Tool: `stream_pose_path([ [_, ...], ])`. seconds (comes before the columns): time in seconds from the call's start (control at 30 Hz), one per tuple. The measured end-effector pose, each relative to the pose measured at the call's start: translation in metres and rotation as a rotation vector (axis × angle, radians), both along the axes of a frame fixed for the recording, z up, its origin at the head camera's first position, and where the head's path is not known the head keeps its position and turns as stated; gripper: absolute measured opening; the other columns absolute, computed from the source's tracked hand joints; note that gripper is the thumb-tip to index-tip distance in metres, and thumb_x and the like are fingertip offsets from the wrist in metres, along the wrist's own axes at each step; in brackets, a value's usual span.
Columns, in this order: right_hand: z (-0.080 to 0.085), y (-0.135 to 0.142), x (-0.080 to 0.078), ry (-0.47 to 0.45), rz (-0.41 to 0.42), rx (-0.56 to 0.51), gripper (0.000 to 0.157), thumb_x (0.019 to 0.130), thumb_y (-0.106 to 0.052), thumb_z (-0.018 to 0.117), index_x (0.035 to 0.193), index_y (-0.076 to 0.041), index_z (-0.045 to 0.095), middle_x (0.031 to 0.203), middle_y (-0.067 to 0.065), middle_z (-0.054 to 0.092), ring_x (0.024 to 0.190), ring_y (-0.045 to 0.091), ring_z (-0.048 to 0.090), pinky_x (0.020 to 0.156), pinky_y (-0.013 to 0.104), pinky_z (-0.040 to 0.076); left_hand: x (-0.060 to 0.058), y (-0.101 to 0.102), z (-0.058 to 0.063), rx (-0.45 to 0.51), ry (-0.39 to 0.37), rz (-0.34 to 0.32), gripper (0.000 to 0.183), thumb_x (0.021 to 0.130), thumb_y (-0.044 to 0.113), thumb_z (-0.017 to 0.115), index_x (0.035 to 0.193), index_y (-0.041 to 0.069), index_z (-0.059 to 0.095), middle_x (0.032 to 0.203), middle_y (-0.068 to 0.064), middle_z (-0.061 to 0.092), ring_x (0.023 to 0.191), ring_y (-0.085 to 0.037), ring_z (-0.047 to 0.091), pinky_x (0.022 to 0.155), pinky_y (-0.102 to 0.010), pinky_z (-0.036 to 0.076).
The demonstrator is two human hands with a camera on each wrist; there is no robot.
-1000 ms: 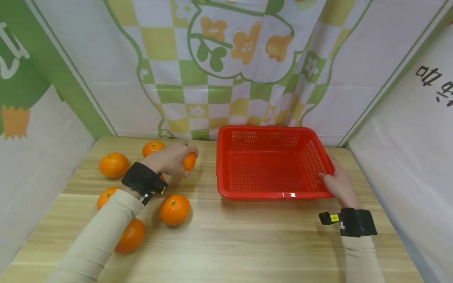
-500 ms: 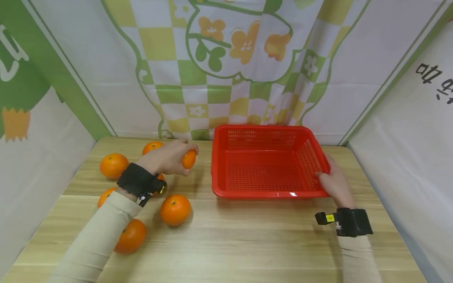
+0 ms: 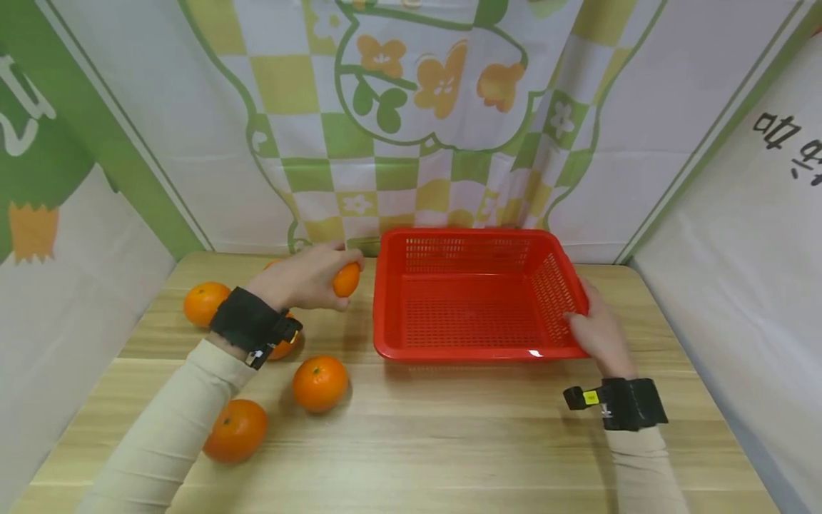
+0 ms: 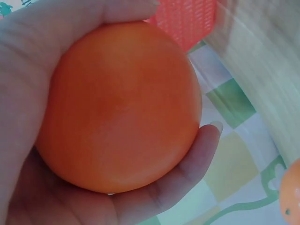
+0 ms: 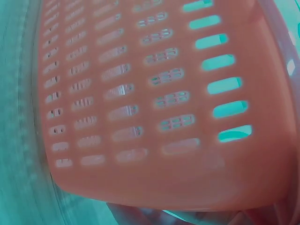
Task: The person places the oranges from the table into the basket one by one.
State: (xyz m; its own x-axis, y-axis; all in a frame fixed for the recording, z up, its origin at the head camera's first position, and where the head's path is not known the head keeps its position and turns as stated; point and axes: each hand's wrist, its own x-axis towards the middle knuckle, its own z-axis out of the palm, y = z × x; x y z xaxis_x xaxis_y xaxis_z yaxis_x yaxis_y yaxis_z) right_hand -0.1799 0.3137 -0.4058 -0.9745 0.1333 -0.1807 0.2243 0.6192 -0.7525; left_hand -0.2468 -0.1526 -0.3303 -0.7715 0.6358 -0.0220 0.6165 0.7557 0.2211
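My left hand (image 3: 302, 278) holds an orange (image 3: 347, 280), with fingers and thumb curled around its sides. In the left wrist view this orange (image 4: 122, 108) fills the palm, its skin smooth and shiny. Just to its right in the head view stands a red plastic basket (image 3: 475, 354) with slotted walls and nothing inside. My right hand (image 3: 602, 332) grips the basket's right rim, thumb over the inner side. The right wrist view shows the slotted basket wall (image 5: 140, 183) close up, with part of the hand at the bottom edge.
Several more oranges lie on the wooden table (image 3: 449, 457) around my left arm: a front one (image 3: 235, 430), a middle one (image 3: 320, 383), one under the wrist (image 3: 282, 348), one at far left (image 3: 204, 303). A patterned curtain (image 3: 398, 171) hangs behind.
My right hand has drawn the basket leftward, narrowing the gap to the held orange. My left hand has risen slightly with its orange and now covers more of the orange behind it.
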Motion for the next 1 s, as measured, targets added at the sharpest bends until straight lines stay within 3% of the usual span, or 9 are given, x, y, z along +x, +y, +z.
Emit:
stream_pose_path([
  [0.2,-0.002,-0.003,0.0,-0.025,0.011,-0.018,0.082,0.105,-0.017,0.045,0.17,-0.02,-0.006,0.164,0.03,0.033,0.115,0.037,0.056,0.079,0.032,0.047,0.0,0.005,0.004,0.015,0.0,-0.017,0.049,0.079,0.016,0.084,0.124,0.011,0.064,0.104,-0.013,0.063,0.075,-0.022,0.057,0.066,-0.032,0.049],
  [0.43,-0.006,-0.002,0.004,-0.052,0.036,-0.071,0.082,0.106,-0.016,0.043,0.169,-0.023,-0.009,0.164,0.029,0.033,0.121,0.038,0.053,0.084,0.033,0.048,-0.003,0.013,0.009,-0.034,0.011,-0.024,0.057,0.08,0.018,0.084,0.132,0.009,0.062,0.125,-0.019,0.067,0.093,-0.031,0.066,0.083,-0.046,0.057],
  [0.63,-0.006,-0.005,0.003,-0.051,0.049,-0.081,0.082,0.106,-0.017,0.043,0.169,-0.026,-0.008,0.163,0.028,0.034,0.123,0.038,0.052,0.086,0.034,0.046,-0.009,0.019,0.012,-0.025,0.04,-0.053,0.051,0.078,0.019,0.085,0.124,0.009,0.063,0.118,-0.017,0.066,0.083,-0.028,0.062,0.074,-0.04,0.054],
  [0.73,-0.006,-0.008,0.002,-0.034,0.063,-0.075,0.082,0.106,-0.016,0.044,0.17,-0.026,-0.006,0.163,0.027,0.034,0.123,0.038,0.052,0.086,0.034,0.045,-0.011,0.023,0.014,-0.021,0.047,-0.062,0.051,0.078,0.019,0.084,0.123,0.008,0.064,0.136,-0.023,0.062,0.088,-0.032,0.066,0.079,-0.043,0.057],
  [0.87,-0.005,-0.011,0.001,-0.02,0.074,-0.076,0.082,0.105,-0.015,0.045,0.17,-0.026,-0.005,0.163,0.028,0.036,0.121,0.037,0.055,0.085,0.033,0.047,-0.011,0.03,0.018,-0.015,0.04,-0.048,0.053,0.077,0.019,0.085,0.125,0.009,0.064,0.153,-0.027,0.051,0.106,-0.039,0.069,0.091,-0.048,0.058],
  [1.0,-0.006,-0.012,0.001,-0.02,0.073,-0.078,0.082,0.105,-0.014,0.044,0.17,-0.026,-0.005,0.162,0.028,0.037,0.12,0.037,0.056,0.082,0.031,0.049,-0.012,0.039,0.02,-0.001,0.026,-0.045,0.052,0.077,0.02,0.085,0.124,0.012,0.064,0.137,-0.021,0.057,0.105,-0.037,0.065,0.091,-0.048,0.056],
])
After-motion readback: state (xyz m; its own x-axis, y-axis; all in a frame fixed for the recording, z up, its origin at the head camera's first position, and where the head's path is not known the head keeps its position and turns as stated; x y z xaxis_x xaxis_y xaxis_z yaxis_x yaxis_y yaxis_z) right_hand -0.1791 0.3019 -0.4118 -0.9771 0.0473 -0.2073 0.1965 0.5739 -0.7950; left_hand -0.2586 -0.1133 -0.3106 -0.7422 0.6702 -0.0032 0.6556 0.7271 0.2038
